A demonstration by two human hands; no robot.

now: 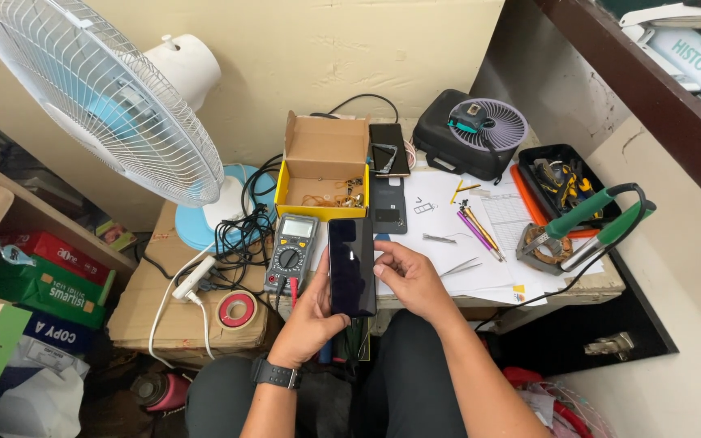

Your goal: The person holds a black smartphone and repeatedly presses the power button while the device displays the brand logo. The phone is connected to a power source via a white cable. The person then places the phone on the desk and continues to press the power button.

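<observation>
The big white fan (95,97) is cut off at the top left, and the shelf at the top right runs out of view. The small gold bits inside the yellow box (322,182) are too tiny to tell apart. Both forearms leave the picture at the bottom.

A small table (586,288) covered with white papers (448,219) stands against a cream wall. A multimeter (290,251) lies at 9 o'clock from the phone, just beside it. A roll of red tape (238,310) sits at 8 o'clock.

The dark phone (351,265) is flat, shiny and black, standing upright near the middle. The left hand (310,320) is wrapped around its lower edge, holding it. The right hand (410,280) touches its right side with bent fingers.
</observation>
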